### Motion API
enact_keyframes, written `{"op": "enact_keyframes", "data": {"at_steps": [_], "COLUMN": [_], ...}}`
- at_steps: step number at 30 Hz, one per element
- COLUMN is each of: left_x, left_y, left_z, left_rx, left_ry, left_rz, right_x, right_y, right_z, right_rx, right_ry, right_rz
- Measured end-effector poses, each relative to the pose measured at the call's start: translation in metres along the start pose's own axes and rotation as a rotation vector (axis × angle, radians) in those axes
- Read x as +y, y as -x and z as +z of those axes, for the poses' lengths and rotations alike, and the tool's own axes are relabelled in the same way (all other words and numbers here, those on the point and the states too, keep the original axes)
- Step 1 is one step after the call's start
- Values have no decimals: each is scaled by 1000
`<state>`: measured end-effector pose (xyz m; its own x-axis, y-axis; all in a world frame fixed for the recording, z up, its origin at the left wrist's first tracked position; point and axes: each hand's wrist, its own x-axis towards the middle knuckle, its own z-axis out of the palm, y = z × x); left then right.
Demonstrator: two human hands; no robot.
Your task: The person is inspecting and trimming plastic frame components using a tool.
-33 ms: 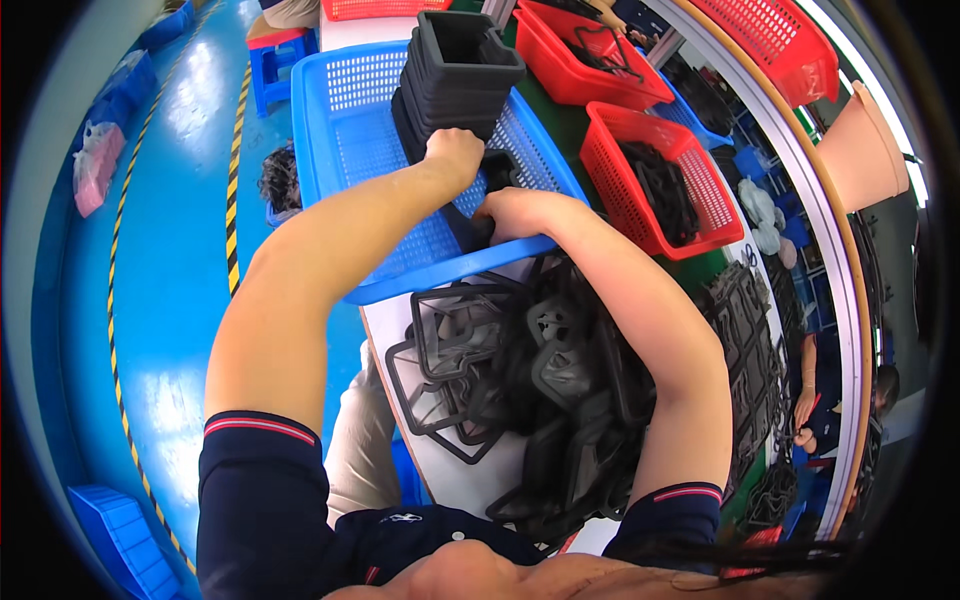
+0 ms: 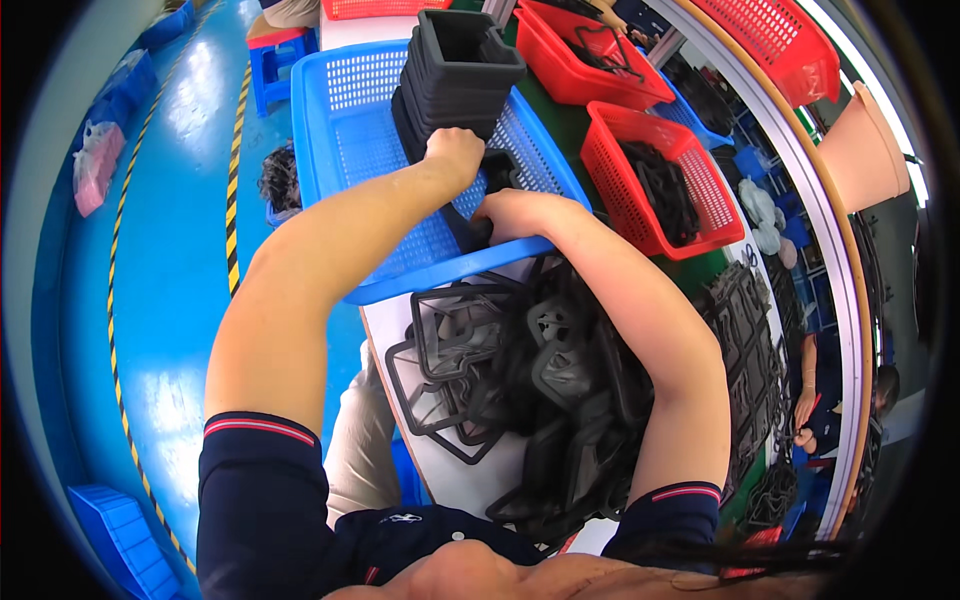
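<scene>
Both my arms reach into a blue perforated basket point(image 2: 330, 190). A tall stack of nested black rectangular frames point(image 2: 455, 75) stands in its far end. My left hand point(image 2: 455, 158) is curled closed at the near side of the stack, its fingertips hidden behind the hand. My right hand point(image 2: 515, 213) is bent inward near the basket's front rim, fingers closed around the edge of a black frame-shaped part point(image 2: 466, 230). This part lies low in the basket between my hands, which hide much of it. The left hand seems to grip it too.
Loose black frames point(image 2: 470, 345) and dark moulded parts pile on the white table before me. Red baskets point(image 2: 660, 180) holding black parts stand to the right. A blue stool point(image 2: 275, 70) is at the far left. Other people's hands point(image 2: 805, 410) show at the right.
</scene>
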<state>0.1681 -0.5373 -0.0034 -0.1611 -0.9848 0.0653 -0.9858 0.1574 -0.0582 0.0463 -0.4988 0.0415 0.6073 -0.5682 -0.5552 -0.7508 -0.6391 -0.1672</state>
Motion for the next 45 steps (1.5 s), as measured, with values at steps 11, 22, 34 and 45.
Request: {"op": "enact_keyframes", "data": {"at_steps": [11,22,34,45], "left_x": [5,12,-5,-17], "left_y": [-6,-10,-2,9], "left_z": [8,10,-23,-10], "left_rx": [12,-12,-271,-177], "left_ry": [-8,-27,173,337], "left_rz": [37,39,53,84], "right_x": [-18,13,1,18], "right_y": [10,24,34,32], "right_z": [4,-10,-1,-1], "right_rx": [-47,-151,86,488], "right_ry": [48,-396,-235,-371], "right_rz": [-1,-157,-111,-205]}}
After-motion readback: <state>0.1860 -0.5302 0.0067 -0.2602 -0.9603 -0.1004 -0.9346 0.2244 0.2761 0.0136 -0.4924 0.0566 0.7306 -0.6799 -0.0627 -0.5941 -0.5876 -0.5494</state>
